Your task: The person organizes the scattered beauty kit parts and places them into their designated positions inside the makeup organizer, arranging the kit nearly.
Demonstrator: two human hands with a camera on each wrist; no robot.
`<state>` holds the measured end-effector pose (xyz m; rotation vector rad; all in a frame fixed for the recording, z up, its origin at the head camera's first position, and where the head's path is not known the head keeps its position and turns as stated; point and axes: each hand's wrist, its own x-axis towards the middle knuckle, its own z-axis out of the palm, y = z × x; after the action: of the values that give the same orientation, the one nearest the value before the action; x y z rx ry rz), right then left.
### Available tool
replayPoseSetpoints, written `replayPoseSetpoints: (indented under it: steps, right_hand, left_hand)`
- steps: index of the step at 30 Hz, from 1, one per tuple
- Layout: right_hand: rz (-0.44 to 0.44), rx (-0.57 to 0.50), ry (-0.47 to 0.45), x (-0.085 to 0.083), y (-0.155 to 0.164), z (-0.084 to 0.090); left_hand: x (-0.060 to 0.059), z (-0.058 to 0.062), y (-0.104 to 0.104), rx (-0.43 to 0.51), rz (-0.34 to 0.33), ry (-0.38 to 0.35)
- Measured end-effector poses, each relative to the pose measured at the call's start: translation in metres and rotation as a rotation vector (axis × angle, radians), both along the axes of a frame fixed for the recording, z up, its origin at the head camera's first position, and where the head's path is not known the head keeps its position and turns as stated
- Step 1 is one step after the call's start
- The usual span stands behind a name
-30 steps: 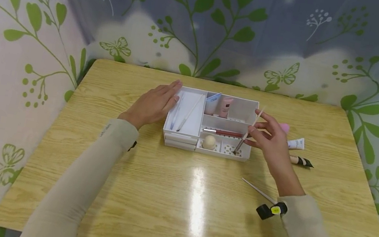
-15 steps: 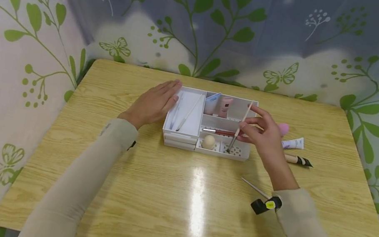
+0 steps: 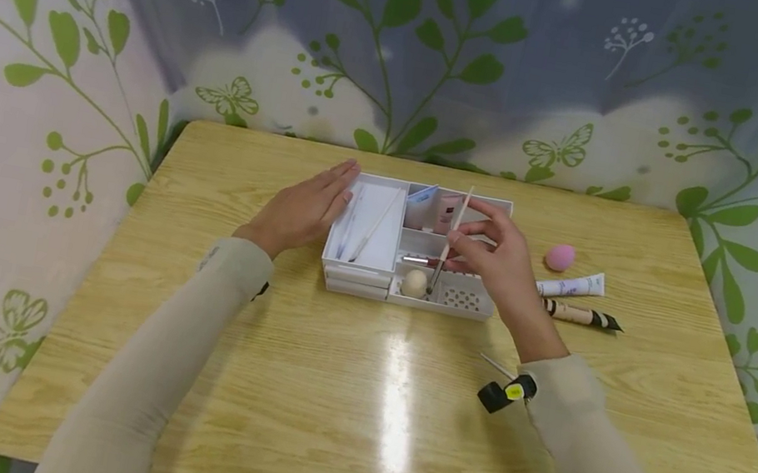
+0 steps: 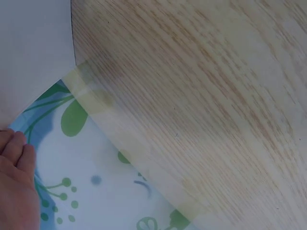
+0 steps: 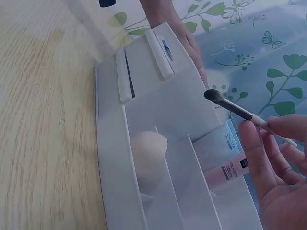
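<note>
- Your right hand pinches a thin makeup brush between thumb and fingertips, bristles down, over the middle of the white organizer.
- Your left hand lies flat, fingers straight, against the organizer's left wall, holding nothing.
- Since a second ago, the brush has travelled from the organizer's right end leftward, its tip now just beside the beige sponge.
- The pink sponge, right of the organizer, is now uncovered.
</note>
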<state>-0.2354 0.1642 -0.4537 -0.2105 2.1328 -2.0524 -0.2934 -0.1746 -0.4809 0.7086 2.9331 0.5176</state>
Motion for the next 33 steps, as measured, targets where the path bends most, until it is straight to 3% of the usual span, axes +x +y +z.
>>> replayPoseSetpoints:
  steps: [10, 20, 33]
  right_hand:
    - [-0.001, -0.014, -0.069, -0.009, -0.025, 0.005]
    - [-0.027, -0.025, -0.054, -0.016, -0.044, 0.01]
    - [-0.072, -0.057, -0.109, -0.023, -0.07, 0.007]
  left_hand:
    - [0.0, -0.003, -0.001, 0.002, 0.004, 0.006]
    - [0.0, -0.001, 0.0, -0.015, 0.0, 0.002]
    - [0.001, 0.001, 0.002, -0.023, 0.007, 0.017]
